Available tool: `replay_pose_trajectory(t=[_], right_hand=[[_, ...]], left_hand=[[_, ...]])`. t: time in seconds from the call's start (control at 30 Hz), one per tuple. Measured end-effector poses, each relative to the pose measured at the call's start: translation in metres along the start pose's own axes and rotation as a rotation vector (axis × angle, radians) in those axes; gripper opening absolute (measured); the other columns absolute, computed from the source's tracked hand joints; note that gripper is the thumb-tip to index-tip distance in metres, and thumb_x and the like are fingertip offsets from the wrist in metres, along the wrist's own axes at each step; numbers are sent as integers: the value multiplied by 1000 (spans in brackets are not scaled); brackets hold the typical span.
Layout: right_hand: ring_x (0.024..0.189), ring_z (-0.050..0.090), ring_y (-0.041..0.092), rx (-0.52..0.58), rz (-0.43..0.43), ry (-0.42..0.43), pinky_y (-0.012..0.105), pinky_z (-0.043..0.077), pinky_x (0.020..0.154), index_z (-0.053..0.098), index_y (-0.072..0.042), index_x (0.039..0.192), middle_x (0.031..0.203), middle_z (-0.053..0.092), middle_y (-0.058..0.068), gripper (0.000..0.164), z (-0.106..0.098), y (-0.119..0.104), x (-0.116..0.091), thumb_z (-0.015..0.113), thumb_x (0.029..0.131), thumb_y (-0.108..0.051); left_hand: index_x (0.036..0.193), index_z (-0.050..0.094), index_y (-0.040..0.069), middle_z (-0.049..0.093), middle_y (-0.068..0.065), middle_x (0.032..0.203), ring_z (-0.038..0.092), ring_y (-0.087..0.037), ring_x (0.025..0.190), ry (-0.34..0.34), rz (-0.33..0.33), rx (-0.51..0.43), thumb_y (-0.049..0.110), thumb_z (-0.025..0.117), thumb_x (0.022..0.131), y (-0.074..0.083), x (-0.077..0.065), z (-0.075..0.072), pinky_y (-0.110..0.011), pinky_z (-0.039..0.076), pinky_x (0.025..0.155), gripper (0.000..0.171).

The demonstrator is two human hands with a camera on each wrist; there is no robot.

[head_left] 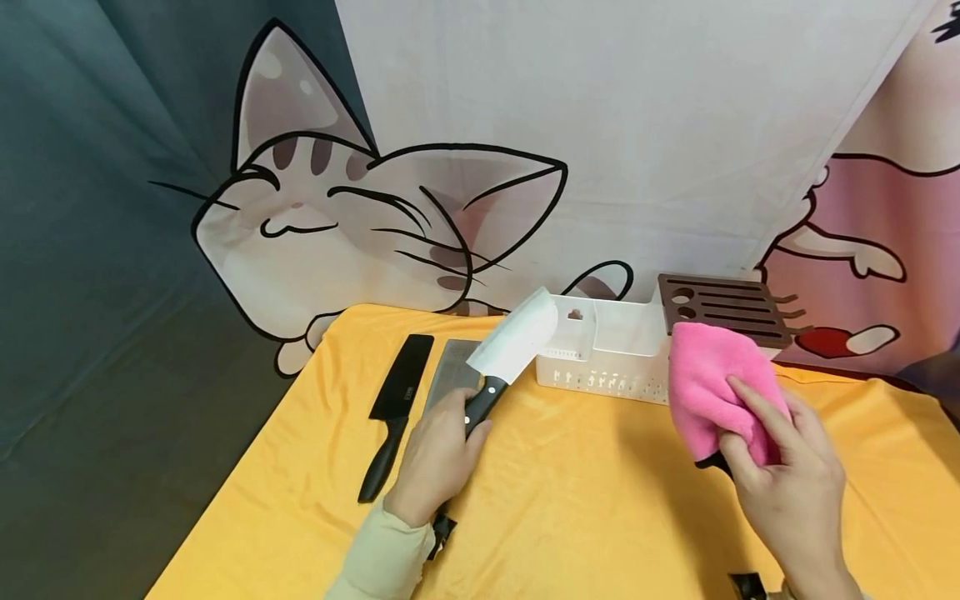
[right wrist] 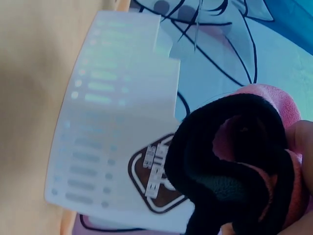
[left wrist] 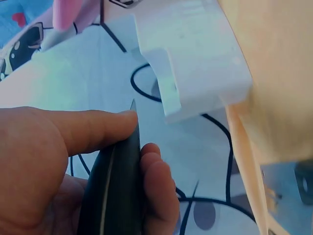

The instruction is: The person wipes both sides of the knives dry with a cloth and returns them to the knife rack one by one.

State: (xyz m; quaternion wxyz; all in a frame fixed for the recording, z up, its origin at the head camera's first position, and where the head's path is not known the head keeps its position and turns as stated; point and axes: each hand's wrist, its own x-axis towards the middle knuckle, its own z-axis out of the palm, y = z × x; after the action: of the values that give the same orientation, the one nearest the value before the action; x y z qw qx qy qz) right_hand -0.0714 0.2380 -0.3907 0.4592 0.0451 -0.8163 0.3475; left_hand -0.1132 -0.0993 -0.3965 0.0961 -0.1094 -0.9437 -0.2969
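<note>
**Holding cleaver (head_left: 519, 337) left, pink cloth (head_left: 712, 367) right!**

Gleaming broad and silver above a black riveted handle (head_left: 483, 403), tilted over the yellow-covered tabletop (head_left: 570, 500) near the white rack (head_left: 600, 381). Gripping that handle in curled fingers of the left hand (head_left: 433, 458), pinching cloth in those of the right hand (head_left: 797, 483), reaching forward. Partly hiding a hard-to-identify grey piece (head_left: 453, 367).

We see a knife (head_left: 397, 400) on the tablecloth (head_left: 570, 492), left of the left hand (head_left: 435, 454). A 2nd blade (head_left: 452, 367) lies just beyond that hand, right of the knife. In the left hand is a cleaver (head_left: 510, 346), its blade reaching forward and rightward. Beyond the 2 hands stands a rack (head_left: 603, 379), its slotted holder (head_left: 720, 304) behind the cloth (head_left: 723, 375) in the right hand (head_left: 791, 475). A curtain (head_left: 600, 108) hangs behind.
</note>
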Motion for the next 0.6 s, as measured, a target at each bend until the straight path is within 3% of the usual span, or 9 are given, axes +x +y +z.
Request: replay_pose_trajectory(t=[0.33, 0.6], right_hand=[[105, 48, -3, 42, -63, -57, 7, 32, 84, 76, -3, 112, 118, 63, 28, 39, 18, -27, -4, 63, 76, -4], [100, 57, 32, 72, -150, -148, 9, 35, 98, 78, -7, 111, 122, 65, 23, 37, 27, -40, -9, 59, 82, -18]], left_hand=[[129, 64, 7, 68, -7, 120, 66, -21, 99, -123, 79, 21, 27, 75, 92, 21, -4, 4, -38, 53, 79, 43], [117, 71, 11, 70, 0, 100, 57, -10, 74, -186, 120, 37, 25, 81, 86, 34, -6, 6, -28, 44, 63, 36]])
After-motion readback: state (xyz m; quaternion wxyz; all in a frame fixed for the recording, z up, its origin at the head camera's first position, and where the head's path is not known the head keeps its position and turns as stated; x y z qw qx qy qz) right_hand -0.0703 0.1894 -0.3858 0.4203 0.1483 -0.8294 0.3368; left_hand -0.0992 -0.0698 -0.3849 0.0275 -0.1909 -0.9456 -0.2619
